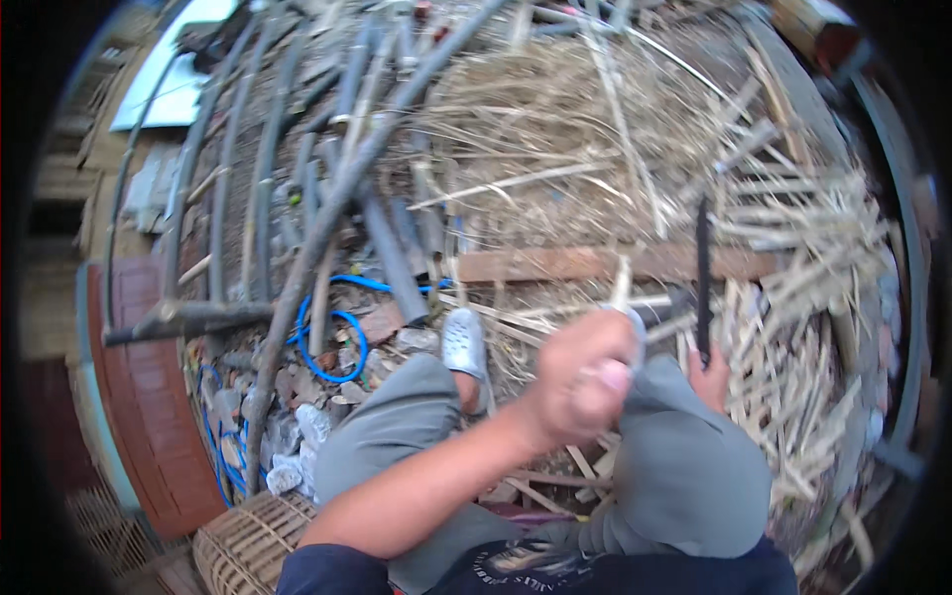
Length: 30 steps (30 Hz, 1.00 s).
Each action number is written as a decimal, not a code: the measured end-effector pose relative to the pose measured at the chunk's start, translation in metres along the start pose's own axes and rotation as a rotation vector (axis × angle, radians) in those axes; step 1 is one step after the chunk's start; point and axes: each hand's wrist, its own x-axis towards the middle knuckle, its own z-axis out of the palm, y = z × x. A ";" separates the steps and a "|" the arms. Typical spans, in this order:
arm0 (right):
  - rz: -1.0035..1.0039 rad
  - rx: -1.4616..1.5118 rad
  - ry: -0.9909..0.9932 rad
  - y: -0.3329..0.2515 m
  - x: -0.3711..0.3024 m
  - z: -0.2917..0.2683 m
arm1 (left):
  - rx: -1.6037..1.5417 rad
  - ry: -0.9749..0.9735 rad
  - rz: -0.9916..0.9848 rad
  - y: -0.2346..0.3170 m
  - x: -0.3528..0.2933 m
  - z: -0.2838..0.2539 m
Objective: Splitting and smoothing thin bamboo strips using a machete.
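Gripping bamboo strip (620,283), woven basket (248,540) nearby

so there's a thin pale bamboo strip (621,283), standing upright out of the closed left hand (583,377) over the knees. The dark narrow blade (703,268) points straight up too, gripped low by the right hand (710,379), just beside the strip

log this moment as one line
left hand: fist shut on pale split bamboo strip | right hand: grips dark long knife, blade up | seated, grey trousers | cut bamboo strips pile on right
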 end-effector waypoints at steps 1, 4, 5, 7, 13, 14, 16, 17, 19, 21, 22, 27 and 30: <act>0.060 0.023 -0.086 -0.004 -0.008 -0.006 | -0.029 0.020 -0.036 0.002 0.001 -0.004; -0.033 -0.064 -0.159 -0.008 -0.014 -0.010 | -0.128 -0.004 -0.076 0.008 0.013 -0.012; -0.061 -0.081 -0.184 -0.013 -0.011 -0.014 | -0.160 0.001 -0.086 0.006 0.014 -0.014; -0.211 -0.069 -0.187 -0.033 -0.006 -0.022 | -0.188 -0.012 -0.114 0.003 0.014 -0.016; -0.448 -0.110 -0.104 -0.039 0.005 -0.022 | -0.237 0.029 -0.162 0.007 0.031 -0.019; -0.465 -0.175 -0.133 -0.022 0.006 -0.013 | -0.243 0.012 -0.161 0.007 0.034 -0.018; -0.379 -0.360 -0.289 0.010 0.011 -0.002 | -0.187 -0.042 -0.230 0.013 0.038 -0.021; -0.326 -0.416 -0.346 0.014 0.016 0.001 | -0.163 -0.047 -0.208 0.013 0.040 -0.017; -0.265 -0.453 -0.399 0.023 0.022 0.005 | -0.157 -0.061 -0.208 0.014 0.040 -0.016; -0.360 -0.340 -0.297 -0.003 0.018 0.001 | -0.150 -0.071 -0.227 0.014 0.035 -0.018; -0.467 -0.237 -0.197 -0.017 0.017 -0.001 | -0.159 -0.055 -0.204 0.013 0.034 -0.020; -0.385 -0.334 -0.325 0.003 0.011 0.023 | -0.198 -0.015 -0.184 0.009 0.045 -0.015; -0.221 -0.431 -0.377 0.025 0.024 0.045 | -0.194 -0.016 -0.191 0.005 0.048 -0.015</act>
